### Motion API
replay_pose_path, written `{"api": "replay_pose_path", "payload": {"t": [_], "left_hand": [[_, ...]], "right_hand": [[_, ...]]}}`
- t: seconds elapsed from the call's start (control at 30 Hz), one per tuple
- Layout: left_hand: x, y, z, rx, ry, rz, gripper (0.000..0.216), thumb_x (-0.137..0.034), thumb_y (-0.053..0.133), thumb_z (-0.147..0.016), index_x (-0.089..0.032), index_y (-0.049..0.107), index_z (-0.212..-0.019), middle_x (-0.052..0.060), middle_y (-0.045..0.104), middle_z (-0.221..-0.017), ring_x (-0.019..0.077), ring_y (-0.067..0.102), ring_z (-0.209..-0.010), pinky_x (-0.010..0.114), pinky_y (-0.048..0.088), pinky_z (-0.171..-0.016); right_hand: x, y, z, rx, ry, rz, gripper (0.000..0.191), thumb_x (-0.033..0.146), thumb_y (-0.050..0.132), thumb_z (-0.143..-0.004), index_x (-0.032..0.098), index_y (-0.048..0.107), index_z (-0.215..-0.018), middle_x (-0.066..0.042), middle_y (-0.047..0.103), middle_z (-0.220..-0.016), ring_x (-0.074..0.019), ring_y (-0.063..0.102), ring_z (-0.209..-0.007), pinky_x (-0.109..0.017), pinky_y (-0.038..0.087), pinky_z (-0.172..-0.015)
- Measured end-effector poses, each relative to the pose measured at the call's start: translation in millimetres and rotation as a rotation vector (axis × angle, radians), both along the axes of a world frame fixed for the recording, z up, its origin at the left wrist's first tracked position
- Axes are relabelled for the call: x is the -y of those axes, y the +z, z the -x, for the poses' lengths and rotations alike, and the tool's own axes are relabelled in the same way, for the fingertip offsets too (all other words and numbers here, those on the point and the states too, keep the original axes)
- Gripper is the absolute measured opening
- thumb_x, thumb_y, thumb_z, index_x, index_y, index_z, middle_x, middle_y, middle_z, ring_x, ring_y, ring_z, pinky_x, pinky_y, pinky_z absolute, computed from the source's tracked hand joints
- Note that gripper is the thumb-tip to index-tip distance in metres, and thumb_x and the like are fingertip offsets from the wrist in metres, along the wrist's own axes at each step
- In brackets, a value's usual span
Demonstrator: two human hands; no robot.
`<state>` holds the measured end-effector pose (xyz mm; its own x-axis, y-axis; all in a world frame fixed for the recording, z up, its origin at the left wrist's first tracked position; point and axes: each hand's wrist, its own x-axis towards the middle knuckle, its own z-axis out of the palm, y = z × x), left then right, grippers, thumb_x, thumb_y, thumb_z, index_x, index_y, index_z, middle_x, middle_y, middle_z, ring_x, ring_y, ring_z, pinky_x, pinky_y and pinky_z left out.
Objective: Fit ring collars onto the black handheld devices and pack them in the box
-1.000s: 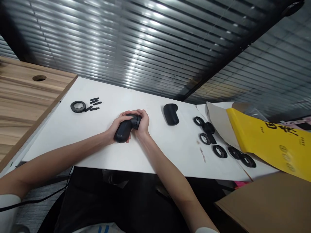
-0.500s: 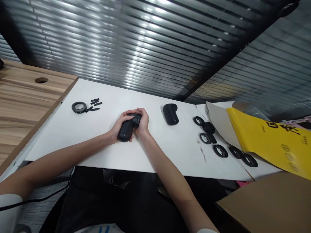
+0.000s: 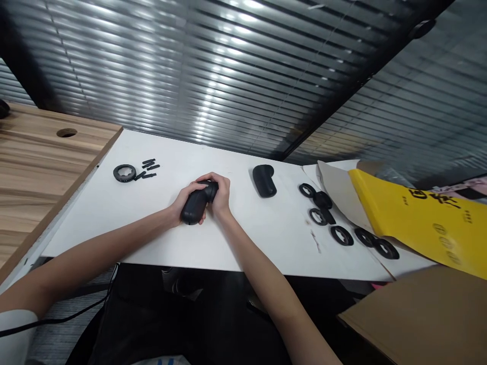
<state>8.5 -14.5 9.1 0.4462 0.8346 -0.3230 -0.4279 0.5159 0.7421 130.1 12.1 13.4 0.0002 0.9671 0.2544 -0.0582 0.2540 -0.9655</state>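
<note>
A black elbow-shaped plastic housing rests on the white table, gripped from both sides. My left hand wraps round its lower body. My right hand closes over its upper round end, fingers curled on the rim. A second black housing lies alone to the right. Further right lie several black rings. At the far left sit one black ring and a few small black strips.
A wooden desk with a cable hole adjoins the table on the left. A yellow bag and white paper lie at the right, a brown cardboard sheet at the lower right. Window blinds rise behind.
Both hands keep their hold on the housing with only slight shifts of the fingers. The view has drifted a little, so everything sits slightly lower and to the left.
</note>
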Motion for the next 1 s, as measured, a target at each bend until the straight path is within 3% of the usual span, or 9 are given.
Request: {"api": "replay_pose_path", "payload": {"t": [0.1,0.2,0.27,0.3,0.4,0.47,0.57,0.73,1.0], "left_hand": [[-2.0,2.3,2.5,-0.028,0.029,-0.100,0.068,-0.060,0.073,-0.080,-0.023,0.049,-0.132,0.001,0.066,-0.064,0.0286,0.061,-0.036,0.034,0.046,-0.030],[-7.1,4.7,8.5,-0.049,0.077,-0.258,0.086,-0.066,0.076,-0.083,-0.029,0.039,-0.151,0.000,0.070,-0.072,0.0293,0.065,-0.040,0.036,0.051,-0.033],[-12.1,5.6,14.8,-0.078,0.124,-0.360,0.093,-0.066,0.080,-0.082,-0.029,0.037,-0.156,0.000,0.070,-0.074,0.0279,0.066,-0.043,0.036,0.054,-0.037],[-14.9,5.9,18.4,-0.104,0.158,-0.410,0.094,-0.065,0.083,-0.081,-0.028,0.039,-0.156,0.000,0.070,-0.074,0.0265,0.067,-0.045,0.034,0.055,-0.039],[-23.3,5.6,28.0,-0.189,0.265,-0.507,0.084,-0.061,0.092,-0.075,-0.024,0.057,-0.141,0.001,0.071,-0.076,0.0218,0.067,-0.048,0.031,0.057,-0.044],[-28.2,4.8,31.9,-0.205,0.313,-0.498,0.070,-0.061,0.095,-0.071,-0.021,0.065,-0.121,0.002,0.072,-0.076,0.0201,0.067,-0.049,0.029,0.056,-0.046],[-32.9,3.1,34.2,-0.196,0.321,-0.455,0.061,-0.063,0.094,-0.071,-0.021,0.066,-0.106,0.003,0.071,-0.074,0.0204,0.067,-0.049,0.029,0.055,-0.045],[-34.8,2.2,36.0,-0.182,0.272,-0.471,0.060,-0.067,0.089,-0.075,-0.022,0.062,-0.106,0.003,0.070,-0.072,0.0227,0.065,-0.046,0.030,0.053,-0.040],[-37.4,3.0,37.7,-0.149,0.190,-0.465,0.058,-0.066,0.084,-0.078,-0.021,0.059,-0.104,0.002,0.068,-0.073,0.0211,0.064,-0.047,0.031,0.054,-0.042]], "right_hand": [[-1.8,4.8,0.3,-0.018,0.013,-0.024,0.039,0.049,0.050,-0.085,0.024,0.075,-0.069,-0.008,0.074,-0.080,-0.0282,0.070,-0.086,-0.041,0.056,-0.091],[-7.2,7.3,-1.5,-0.074,-0.041,-0.079,0.032,0.051,0.059,-0.087,0.024,0.076,-0.091,-0.006,0.078,-0.107,-0.0255,0.072,-0.099,-0.037,0.057,-0.093],[-11.5,6.8,-4.2,-0.062,-0.060,-0.038,0.040,0.061,0.065,-0.087,0.024,0.073,-0.100,-0.005,0.077,-0.112,-0.0224,0.072,-0.094,-0.033,0.058,-0.081],[-13.4,6.1,-5.9,-0.037,-0.034,0.021,0.048,0.070,0.066,-0.087,0.024,0.071,-0.099,-0.006,0.077,-0.104,-0.0216,0.071,-0.086,-0.032,0.057,-0.073],[-17.6,4.2,-10.5,0.033,0.146,0.222,0.072,0.094,0.061,-0.080,0.022,0.064,-0.089,-0.005,0.068,-0.069,-0.0207,0.065,-0.057,-0.032,0.053,-0.052],[-19.4,3.7,-12.4,0.027,0.228,0.274,0.078,0.100,0.062,-0.076,0.023,0.060,-0.089,-0.002,0.064,-0.062,-0.0199,0.062,-0.051,-0.033,0.054,-0.050],[-21.4,3.0,-13.7,0.007,0.276,0.242,0.077,0.098,0.068,-0.075,0.023,0.059,-0.093,0.000,0.065,-0.066,-0.0180,0.064,-0.054,-0.031,0.058,-0.054],[-25.0,-2.4,-16.1,0.044,0.241,0.080,0.067,0.089,0.070,-0.081,0.024,0.058,-0.091,0.003,0.065,-0.075,-0.0133,0.063,-0.060,-0.027,0.057,-0.062],[-20.5,-3.1,-16.5,-0.013,0.259,-0.034,0.056,0.069,0.074,-0.090,0.029,0.054,-0.122,0.005,0.066,-0.086,-0.0171,0.068,-0.078,-0.034,0.062,-0.081]]}}
